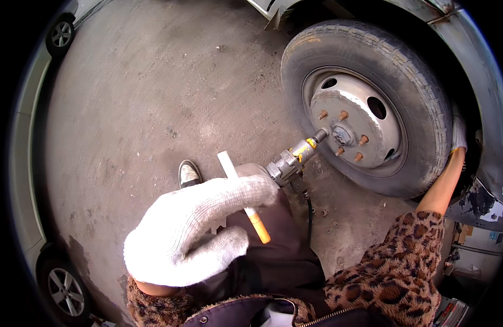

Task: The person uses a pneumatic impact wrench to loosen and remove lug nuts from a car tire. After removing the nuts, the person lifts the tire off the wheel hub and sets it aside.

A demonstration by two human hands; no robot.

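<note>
My left hand [180,229], in a white knit glove, has a white cigarette with an orange filter [258,224] between curled fingers. Just beyond them is a metal impact wrench [284,169] with yellow patches, its rear partly hidden by the glove; whether the hand also grips it I cannot tell. Its socket [319,135] points at a stud on the steel wheel [379,136], whose several rusty studs show. My right hand [458,133], also gloved, reaches to the right side of the tyre [425,109], its fingers mostly hidden.
The wheel sits under a worn grey vehicle body [488,163]. A light-coloured car [31,141] runs along the left. My shoe [188,174] is on the concrete floor [142,92]. Loose small metal pieces [325,212] lie beside a black hose [308,218]. Assorted items [447,310] are at lower right.
</note>
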